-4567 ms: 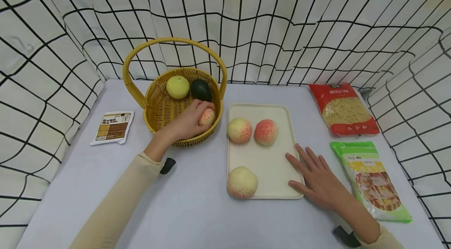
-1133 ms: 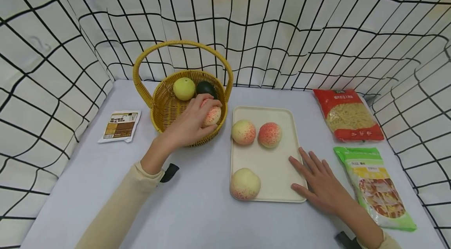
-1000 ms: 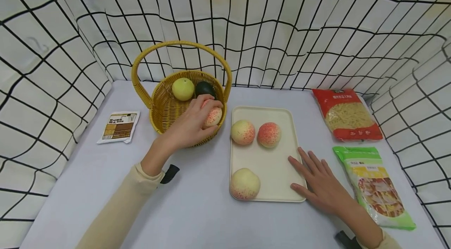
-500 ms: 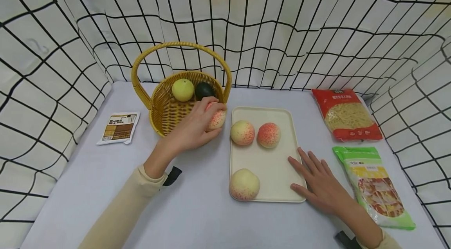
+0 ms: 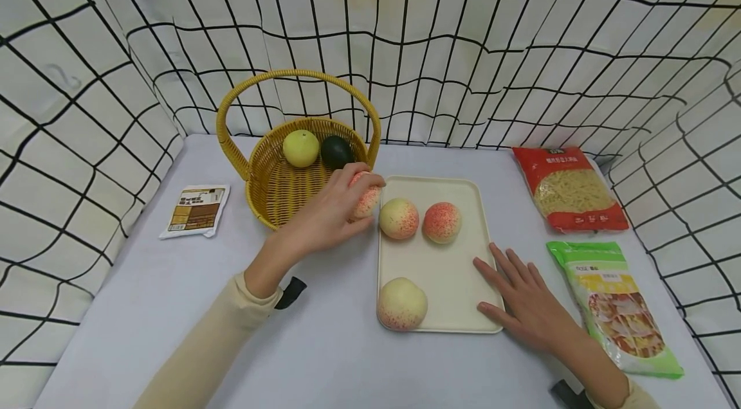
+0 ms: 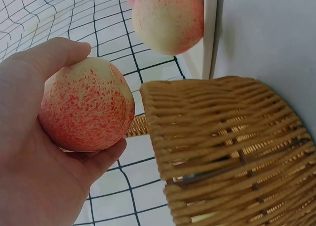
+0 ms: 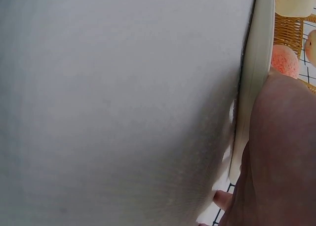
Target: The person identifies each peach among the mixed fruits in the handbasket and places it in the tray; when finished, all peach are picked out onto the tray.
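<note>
My left hand [image 5: 330, 213] grips a red-speckled peach [image 6: 89, 105], thumb and fingers curled round it, at the right rim of the yellow wicker basket [image 5: 274, 187]. In the left wrist view the peach is held apart from the basket wall. Inside the basket lie a yellow-green round fruit [image 5: 301, 148] and a dark green avocado-like fruit [image 5: 336, 152]. Three peaches sit on the cream tray [image 5: 446, 280]: a pale one [image 5: 398, 218], a redder one [image 5: 442, 222] and a larger one [image 5: 402, 303] near the front. My right hand [image 5: 523, 299] rests with spread fingers on the tray's right edge.
A small brown-and-white packet [image 5: 195, 210] lies left of the basket. Right of the tray are a red pasta bag [image 5: 573, 189] and a green-and-yellow food bag [image 5: 616, 309]. Black netting [image 5: 399, 36] over white sheeting surrounds the white table [image 5: 324, 345] at the back and sides.
My left hand has lifted the peach from inside the basket and carried it right, over the rim towards the tray. The right hand stays in place at the tray.
</note>
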Action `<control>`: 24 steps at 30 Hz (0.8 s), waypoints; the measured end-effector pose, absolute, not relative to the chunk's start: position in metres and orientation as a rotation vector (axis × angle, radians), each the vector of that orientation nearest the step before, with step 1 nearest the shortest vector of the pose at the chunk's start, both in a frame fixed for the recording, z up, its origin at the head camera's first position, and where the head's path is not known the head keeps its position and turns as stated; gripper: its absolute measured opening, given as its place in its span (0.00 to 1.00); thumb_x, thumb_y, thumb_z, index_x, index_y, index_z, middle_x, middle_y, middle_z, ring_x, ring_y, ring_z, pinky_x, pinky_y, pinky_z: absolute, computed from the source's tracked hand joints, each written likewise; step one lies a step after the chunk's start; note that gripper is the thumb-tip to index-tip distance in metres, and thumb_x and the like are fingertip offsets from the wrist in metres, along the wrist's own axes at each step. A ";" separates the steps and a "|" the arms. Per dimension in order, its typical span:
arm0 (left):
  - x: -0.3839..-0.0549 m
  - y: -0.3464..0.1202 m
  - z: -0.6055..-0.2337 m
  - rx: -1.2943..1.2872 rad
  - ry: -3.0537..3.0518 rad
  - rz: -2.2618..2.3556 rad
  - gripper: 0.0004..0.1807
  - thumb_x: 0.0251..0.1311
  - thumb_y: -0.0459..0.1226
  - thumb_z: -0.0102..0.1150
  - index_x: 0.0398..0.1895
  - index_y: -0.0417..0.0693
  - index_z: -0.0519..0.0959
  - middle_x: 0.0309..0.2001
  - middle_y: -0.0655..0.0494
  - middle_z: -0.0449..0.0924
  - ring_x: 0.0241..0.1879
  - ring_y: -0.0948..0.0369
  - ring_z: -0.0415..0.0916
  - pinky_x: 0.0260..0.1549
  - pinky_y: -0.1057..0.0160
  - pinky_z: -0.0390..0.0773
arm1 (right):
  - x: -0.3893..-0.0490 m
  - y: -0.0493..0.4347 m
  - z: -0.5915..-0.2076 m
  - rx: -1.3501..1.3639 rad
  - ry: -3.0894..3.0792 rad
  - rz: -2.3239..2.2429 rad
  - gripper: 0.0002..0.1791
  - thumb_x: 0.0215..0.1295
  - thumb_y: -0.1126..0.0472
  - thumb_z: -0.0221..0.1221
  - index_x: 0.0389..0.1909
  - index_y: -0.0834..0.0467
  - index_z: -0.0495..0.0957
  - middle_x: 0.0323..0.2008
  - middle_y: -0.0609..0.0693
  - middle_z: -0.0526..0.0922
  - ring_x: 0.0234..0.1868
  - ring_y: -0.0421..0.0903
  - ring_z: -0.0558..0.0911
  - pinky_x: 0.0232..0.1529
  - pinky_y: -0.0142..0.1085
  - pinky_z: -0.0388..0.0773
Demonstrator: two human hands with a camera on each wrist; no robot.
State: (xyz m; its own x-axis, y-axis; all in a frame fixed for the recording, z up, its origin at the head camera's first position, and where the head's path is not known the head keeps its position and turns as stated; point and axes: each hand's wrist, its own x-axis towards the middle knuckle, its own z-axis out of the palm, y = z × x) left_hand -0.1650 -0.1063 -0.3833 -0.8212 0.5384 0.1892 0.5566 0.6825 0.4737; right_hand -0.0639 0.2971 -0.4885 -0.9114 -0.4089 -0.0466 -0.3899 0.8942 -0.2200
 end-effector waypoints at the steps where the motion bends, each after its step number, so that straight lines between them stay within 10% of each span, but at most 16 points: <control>1: -0.165 -0.105 -0.383 -0.932 -2.851 -0.818 0.30 0.69 0.40 0.69 0.71 0.55 0.70 0.75 0.45 0.63 0.72 0.45 0.65 0.69 0.41 0.76 | -0.064 0.297 -0.489 -0.629 2.970 -0.316 0.43 0.72 0.33 0.59 0.84 0.37 0.58 0.87 0.53 0.50 0.84 0.67 0.55 0.76 0.74 0.55; 24: -0.151 -0.073 -0.386 -1.047 -2.827 -0.811 0.29 0.70 0.50 0.69 0.70 0.58 0.71 0.74 0.46 0.65 0.74 0.46 0.67 0.69 0.43 0.77 | -0.065 0.298 -0.492 -0.598 2.952 -0.308 0.45 0.71 0.31 0.60 0.84 0.36 0.56 0.88 0.52 0.48 0.85 0.66 0.52 0.77 0.74 0.53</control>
State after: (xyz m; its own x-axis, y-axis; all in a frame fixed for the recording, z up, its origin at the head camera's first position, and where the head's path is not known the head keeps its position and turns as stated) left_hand -0.1515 -0.0727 -0.3858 -0.7751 0.6021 0.1917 0.6122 0.6403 0.4639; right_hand -0.0650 0.2983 -0.4920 -0.9158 -0.3953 -0.0711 -0.3720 0.9016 -0.2205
